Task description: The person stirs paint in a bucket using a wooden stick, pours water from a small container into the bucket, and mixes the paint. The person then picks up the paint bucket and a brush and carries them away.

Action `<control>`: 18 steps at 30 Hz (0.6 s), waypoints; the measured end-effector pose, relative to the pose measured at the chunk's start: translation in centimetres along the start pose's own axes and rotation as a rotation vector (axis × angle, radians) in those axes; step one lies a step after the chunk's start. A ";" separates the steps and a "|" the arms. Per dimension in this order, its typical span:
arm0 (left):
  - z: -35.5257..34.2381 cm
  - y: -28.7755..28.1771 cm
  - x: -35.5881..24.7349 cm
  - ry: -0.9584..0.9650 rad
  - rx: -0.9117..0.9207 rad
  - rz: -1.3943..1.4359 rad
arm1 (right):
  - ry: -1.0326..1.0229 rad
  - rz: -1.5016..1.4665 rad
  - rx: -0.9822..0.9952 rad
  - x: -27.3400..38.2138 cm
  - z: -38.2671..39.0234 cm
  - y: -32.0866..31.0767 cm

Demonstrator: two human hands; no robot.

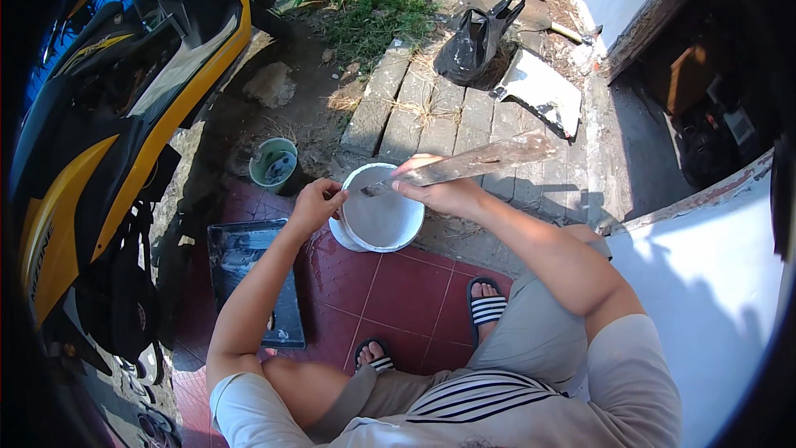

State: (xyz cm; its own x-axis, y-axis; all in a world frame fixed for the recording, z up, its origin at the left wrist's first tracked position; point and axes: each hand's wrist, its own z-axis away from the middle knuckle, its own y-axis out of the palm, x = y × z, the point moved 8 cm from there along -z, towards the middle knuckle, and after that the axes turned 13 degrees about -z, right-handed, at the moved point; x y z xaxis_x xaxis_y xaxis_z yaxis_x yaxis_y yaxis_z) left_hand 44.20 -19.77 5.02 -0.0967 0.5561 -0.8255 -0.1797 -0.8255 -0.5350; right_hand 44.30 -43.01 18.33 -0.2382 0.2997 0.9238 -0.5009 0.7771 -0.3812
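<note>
A white bucket stands on the red tiles in front of me, with pale greyish-white material inside it. My left hand is closed on the left side of its rim, thumb and fingers pinching the edge. Over the far right side of the bucket, my right hand is closed around a worn, flat wooden board. The board's narrow end reaches over the bucket's opening, and its broad end slants up to the right. Whether its tip touches the material is hard to make out.
Left of the bucket lies a black paint tray with whitish smears. A green pot stands behind it. The yellow and black motorbike fills the left side. Beyond the bucket are a black plastic bag and a white panel.
</note>
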 end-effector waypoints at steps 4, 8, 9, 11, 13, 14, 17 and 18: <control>0.2 0.1 -0.6 0.002 0.004 -0.001 | -0.030 -0.121 0.123 -0.6 -0.1 1.6; 0.4 0.3 -0.9 0.015 0.005 -0.023 | 0.099 -0.188 0.264 -1.3 1.0 2.9; 0.3 0.3 -1.2 0.027 0.003 -0.037 | 0.102 -0.186 0.259 -1.2 1.1 2.7; 0.5 0.1 -1.5 0.021 0.005 -0.038 | 0.191 -0.172 0.306 -1.3 1.6 3.0; 0.4 0.0 -1.5 0.012 0.005 -0.038 | 0.161 -0.110 0.255 -0.4 1.5 2.0; 0.3 -0.1 -1.5 0.012 0.002 -0.063 | 0.127 -0.048 0.204 0.0 1.3 1.2; 0.3 -0.2 -0.9 0.015 -0.009 -0.099 | 0.101 0.051 0.098 -0.2 0.7 -0.7; 0.3 -0.2 -0.7 0.022 -0.015 -0.080 | 0.088 -0.073 0.052 -0.3 0.6 -0.8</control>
State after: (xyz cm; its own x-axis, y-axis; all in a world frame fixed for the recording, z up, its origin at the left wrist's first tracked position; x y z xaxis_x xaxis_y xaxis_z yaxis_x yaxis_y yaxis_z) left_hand 43.97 -20.00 5.78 -0.0607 0.6184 -0.7835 -0.1717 -0.7797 -0.6021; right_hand 44.32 -44.04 18.37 -0.1265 0.2928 0.9478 -0.5570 0.7697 -0.3121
